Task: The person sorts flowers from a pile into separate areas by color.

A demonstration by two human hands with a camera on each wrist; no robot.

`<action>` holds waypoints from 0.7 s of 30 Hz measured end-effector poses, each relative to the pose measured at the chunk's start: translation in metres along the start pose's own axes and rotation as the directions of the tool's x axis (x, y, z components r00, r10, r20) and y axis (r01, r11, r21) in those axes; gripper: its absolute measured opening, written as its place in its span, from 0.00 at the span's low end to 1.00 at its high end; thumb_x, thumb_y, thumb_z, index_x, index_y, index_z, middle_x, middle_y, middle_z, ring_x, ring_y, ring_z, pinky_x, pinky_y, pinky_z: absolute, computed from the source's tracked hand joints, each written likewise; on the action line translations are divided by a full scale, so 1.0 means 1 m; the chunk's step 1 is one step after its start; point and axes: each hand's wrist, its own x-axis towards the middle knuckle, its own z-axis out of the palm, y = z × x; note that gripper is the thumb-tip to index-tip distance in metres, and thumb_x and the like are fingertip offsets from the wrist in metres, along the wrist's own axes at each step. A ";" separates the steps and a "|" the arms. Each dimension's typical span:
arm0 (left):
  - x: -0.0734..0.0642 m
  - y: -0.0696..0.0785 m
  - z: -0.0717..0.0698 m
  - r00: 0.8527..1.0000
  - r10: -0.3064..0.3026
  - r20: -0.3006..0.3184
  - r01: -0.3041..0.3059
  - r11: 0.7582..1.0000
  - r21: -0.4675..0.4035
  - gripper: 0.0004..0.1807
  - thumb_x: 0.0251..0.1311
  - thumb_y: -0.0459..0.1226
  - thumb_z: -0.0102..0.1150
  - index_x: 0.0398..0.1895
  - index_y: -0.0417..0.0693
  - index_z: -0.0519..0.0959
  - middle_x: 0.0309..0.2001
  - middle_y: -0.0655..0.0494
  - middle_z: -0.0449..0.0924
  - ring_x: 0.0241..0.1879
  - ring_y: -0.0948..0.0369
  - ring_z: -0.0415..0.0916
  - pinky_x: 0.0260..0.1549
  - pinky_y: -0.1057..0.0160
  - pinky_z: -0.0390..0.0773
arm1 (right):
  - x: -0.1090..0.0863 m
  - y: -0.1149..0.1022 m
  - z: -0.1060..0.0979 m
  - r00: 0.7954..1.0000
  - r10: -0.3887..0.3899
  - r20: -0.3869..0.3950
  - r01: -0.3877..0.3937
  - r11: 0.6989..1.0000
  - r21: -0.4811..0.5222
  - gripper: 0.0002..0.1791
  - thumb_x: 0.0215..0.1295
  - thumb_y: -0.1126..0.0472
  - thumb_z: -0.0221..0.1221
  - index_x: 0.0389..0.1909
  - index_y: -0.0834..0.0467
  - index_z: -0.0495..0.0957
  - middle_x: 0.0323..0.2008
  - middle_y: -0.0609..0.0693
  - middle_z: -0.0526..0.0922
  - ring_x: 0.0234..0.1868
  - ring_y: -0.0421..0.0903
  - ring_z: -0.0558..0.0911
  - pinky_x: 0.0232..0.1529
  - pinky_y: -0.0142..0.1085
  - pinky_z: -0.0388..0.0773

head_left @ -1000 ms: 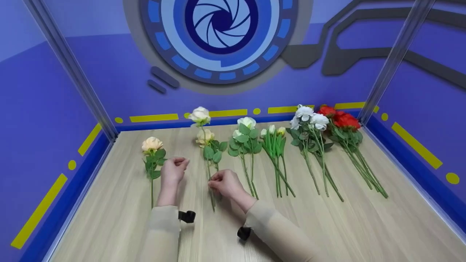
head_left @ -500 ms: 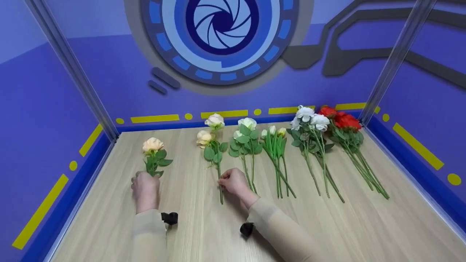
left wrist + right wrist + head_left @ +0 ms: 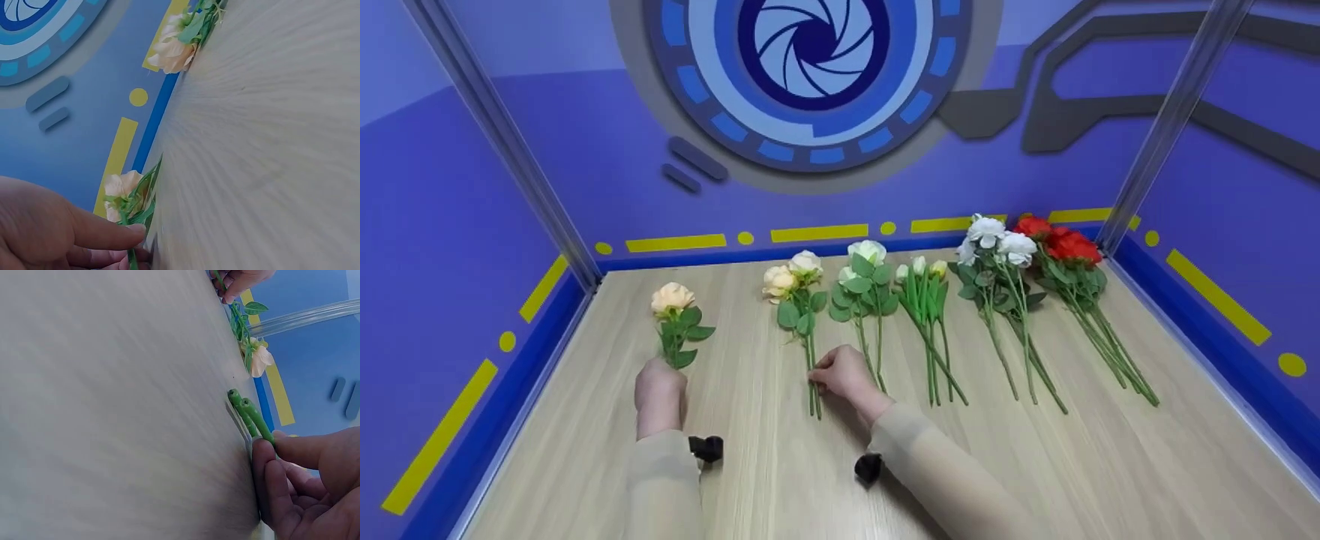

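Observation:
At the left of the table, a single peach rose with green leaves lies with its head toward the back wall. My left hand grips its stem just below the leaves, thumb along the stem in the left wrist view. Two more roses, one cream and one peach, lie side by side to the right. Near their lower ends my right hand pinches a stem between thumb and fingers. The right wrist view shows both cut stem ends sticking out past the fingertips.
Rightward along the wooden table lie white roses, white tulips, white-grey flowers and red flowers. A blue panel wall stands behind, with side walls left and right.
My left hand has moved left and down onto the single rose's stem. The cream rose in my right hand has come down beside the peach one, its head shifting right and lower.

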 end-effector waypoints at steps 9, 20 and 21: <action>0.004 -0.004 -0.001 0.999 0.029 -0.032 -0.030 0.999 -0.033 0.04 0.55 0.27 0.50 0.31 0.33 0.74 0.33 0.39 0.77 0.33 0.49 0.67 0.34 0.51 0.75 | -0.002 -0.002 -0.001 1.000 -0.002 0.016 0.003 0.999 -0.036 0.09 0.61 0.65 0.72 0.23 0.59 0.84 0.18 0.49 0.85 0.17 0.38 0.80 0.22 0.28 0.76; 0.001 0.002 0.000 1.000 -0.019 0.005 0.020 0.988 -0.155 0.12 0.52 0.25 0.54 0.14 0.44 0.69 0.13 0.56 0.66 0.19 0.56 0.67 0.19 0.62 0.68 | -0.003 -0.002 -0.002 1.000 -0.012 0.012 0.012 1.000 -0.010 0.11 0.59 0.67 0.73 0.24 0.58 0.80 0.21 0.51 0.87 0.17 0.39 0.82 0.23 0.29 0.79; 0.001 0.002 0.000 0.999 -0.029 0.014 0.031 0.984 -0.174 0.14 0.52 0.25 0.54 0.13 0.45 0.69 0.12 0.58 0.66 0.17 0.58 0.66 0.18 0.63 0.68 | -0.003 -0.001 -0.002 1.000 -0.016 0.013 0.016 1.000 -0.008 0.11 0.59 0.66 0.73 0.24 0.58 0.80 0.21 0.51 0.87 0.17 0.39 0.82 0.23 0.29 0.79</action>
